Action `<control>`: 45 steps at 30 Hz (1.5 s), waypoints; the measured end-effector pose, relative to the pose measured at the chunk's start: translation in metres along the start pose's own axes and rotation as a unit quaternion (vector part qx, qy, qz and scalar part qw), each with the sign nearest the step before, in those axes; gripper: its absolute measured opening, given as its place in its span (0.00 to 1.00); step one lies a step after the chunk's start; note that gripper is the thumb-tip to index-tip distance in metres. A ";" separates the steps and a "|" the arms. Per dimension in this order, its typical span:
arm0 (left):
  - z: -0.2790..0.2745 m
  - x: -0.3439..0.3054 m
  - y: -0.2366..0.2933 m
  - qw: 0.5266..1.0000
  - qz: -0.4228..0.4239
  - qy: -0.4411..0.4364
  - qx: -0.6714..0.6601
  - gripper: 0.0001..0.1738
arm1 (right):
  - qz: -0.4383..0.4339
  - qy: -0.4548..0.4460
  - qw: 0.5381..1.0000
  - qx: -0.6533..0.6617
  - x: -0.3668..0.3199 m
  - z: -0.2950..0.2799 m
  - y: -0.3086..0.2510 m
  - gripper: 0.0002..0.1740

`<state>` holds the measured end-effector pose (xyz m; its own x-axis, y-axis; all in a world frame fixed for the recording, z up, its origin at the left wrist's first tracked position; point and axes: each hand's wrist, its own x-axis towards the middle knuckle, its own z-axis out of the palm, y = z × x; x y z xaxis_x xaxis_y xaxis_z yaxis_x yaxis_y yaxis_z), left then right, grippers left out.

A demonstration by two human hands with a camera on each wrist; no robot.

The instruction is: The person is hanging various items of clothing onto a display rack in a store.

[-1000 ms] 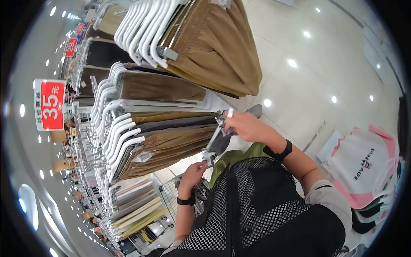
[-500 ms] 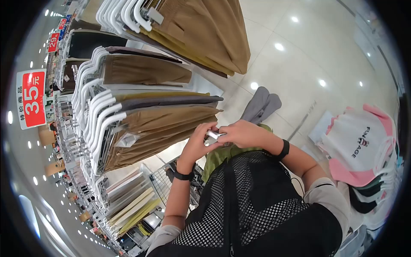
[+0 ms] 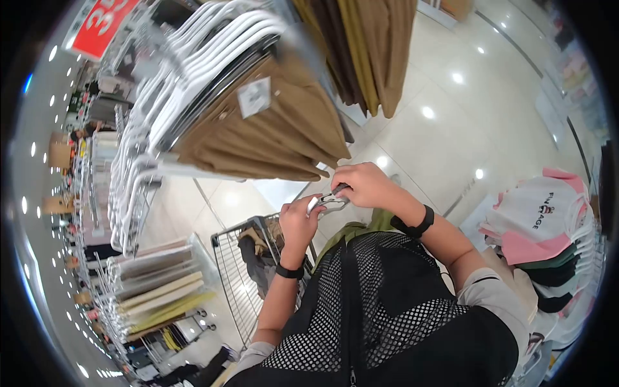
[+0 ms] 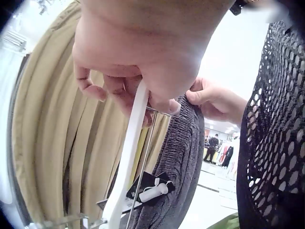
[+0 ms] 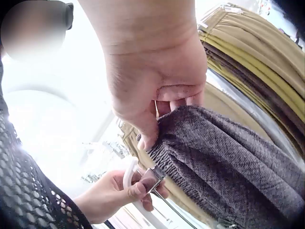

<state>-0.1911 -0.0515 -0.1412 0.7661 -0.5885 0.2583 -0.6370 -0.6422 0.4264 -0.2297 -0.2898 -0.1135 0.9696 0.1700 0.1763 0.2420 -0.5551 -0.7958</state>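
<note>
My left hand [image 3: 300, 222] grips the end of a white hanger [image 4: 124, 157]. Its thumb presses on a metal clip [image 5: 155, 179], close beside the waistband of dark grey trousers [image 5: 219, 157]. With thumb and fingers, my right hand [image 3: 367, 184] pinches that gathered elastic waistband near its upper corner; the fingertips are partly hidden behind the cloth. The trousers hang down between the hands and the rack. Black paper tags [image 4: 147, 181] and a white plastic tag [image 4: 155, 192] dangle from them in the left wrist view.
Brown trousers [image 3: 284, 135] on white hangers fill the rack just ahead of my hands. A wire cart [image 3: 225, 271] with clothes stands at lower left. White and pink tops [image 3: 538, 209] hang at the right. A red price sign [image 3: 103, 29] is at upper left.
My right hand has gone from the hanger's bar to the trousers' waistband, while the left hand has risen to hold the hanger end. The head view has turned, bringing the brown trousers nearer.
</note>
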 end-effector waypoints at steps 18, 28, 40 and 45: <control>-0.042 -0.054 -0.022 0.995 -0.078 0.040 0.041 0.15 | 0.010 -0.072 0.997 0.030 0.020 0.057 -0.054 0.08; -0.010 -0.012 -0.001 0.996 -0.081 -0.008 -0.021 0.20 | 0.011 -0.031 0.999 0.037 0.020 0.031 -0.016 0.10; -0.004 0.076 0.022 0.924 -0.185 -0.077 -0.325 0.30 | -0.033 -0.082 0.990 0.109 0.046 -0.042 0.038 0.17; 0.006 0.111 0.042 0.932 -0.168 -0.078 -0.312 0.25 | -0.039 -0.114 0.990 0.077 0.055 -0.065 0.074 0.16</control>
<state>-0.1334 -0.1466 -0.0998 0.8607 -0.5013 -0.0885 -0.1536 -0.4214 0.8938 -0.1560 -0.3747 -0.1249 0.9104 0.3959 0.1200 0.2903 -0.4047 -0.8671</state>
